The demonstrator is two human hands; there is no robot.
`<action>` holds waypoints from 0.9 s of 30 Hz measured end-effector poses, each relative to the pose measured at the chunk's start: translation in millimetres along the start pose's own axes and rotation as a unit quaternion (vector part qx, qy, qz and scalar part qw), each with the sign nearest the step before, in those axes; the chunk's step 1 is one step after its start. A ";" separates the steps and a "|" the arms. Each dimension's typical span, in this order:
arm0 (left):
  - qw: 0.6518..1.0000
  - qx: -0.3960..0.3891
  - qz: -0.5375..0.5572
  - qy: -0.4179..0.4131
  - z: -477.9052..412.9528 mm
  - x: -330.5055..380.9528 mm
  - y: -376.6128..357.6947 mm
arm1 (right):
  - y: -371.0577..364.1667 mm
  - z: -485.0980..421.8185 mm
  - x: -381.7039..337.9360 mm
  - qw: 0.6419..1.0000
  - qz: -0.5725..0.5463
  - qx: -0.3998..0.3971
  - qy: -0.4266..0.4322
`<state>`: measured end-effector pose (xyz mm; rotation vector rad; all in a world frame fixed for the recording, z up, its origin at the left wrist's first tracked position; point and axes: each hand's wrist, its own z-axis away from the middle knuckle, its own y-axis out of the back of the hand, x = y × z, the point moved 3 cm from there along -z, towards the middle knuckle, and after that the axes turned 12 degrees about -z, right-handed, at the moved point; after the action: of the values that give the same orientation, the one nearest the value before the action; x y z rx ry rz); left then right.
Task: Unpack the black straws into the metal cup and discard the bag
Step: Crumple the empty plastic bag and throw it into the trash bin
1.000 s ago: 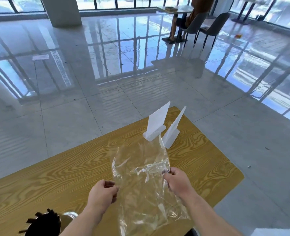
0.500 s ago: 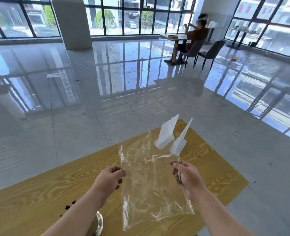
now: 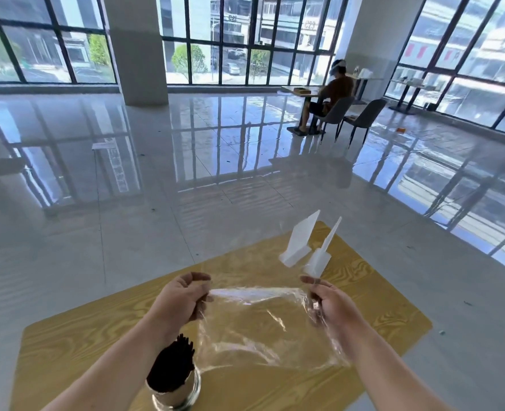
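The thin black straws (image 3: 172,363) fill the shiny metal cup (image 3: 177,393), bottom middle. Left hand (image 3: 180,301) and right hand (image 3: 331,304) pinch the empty clear plastic bag (image 3: 263,324), not thrown away yet.

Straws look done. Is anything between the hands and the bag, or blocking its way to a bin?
Nothing stands between them: the left hand and right hand both already pinch the clear bag, stretched above the wooden table. The black straws stand in the metal cup. No bin is visible, so that path cannot be judged.

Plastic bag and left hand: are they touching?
Touching. The head view shows the left hand pinching the plastic bag at its top corner, fingers closed on the film, while the right hand grips the opposite corner.
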<state>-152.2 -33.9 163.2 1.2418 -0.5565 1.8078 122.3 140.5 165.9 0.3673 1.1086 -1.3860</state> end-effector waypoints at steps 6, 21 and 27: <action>1.000 0.001 0.023 0.002 3.2 -11.0 13.4 | -10.5 32.6 3.5 0.999 -0.028 0.034 0.011; 0.994 -0.097 -0.022 -0.047 27.0 9.1 -24.3 | 28.6 83.8 0.1 0.997 -0.058 0.011 0.039; 0.995 -0.088 -0.025 -0.039 9.7 11.2 -43.7 | 51.3 82.1 -7.6 0.993 0.002 0.066 0.098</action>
<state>-112.1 -13.2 172.9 1.1991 -0.7075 1.6367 202.7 92.7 192.1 0.6107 1.1770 -1.4455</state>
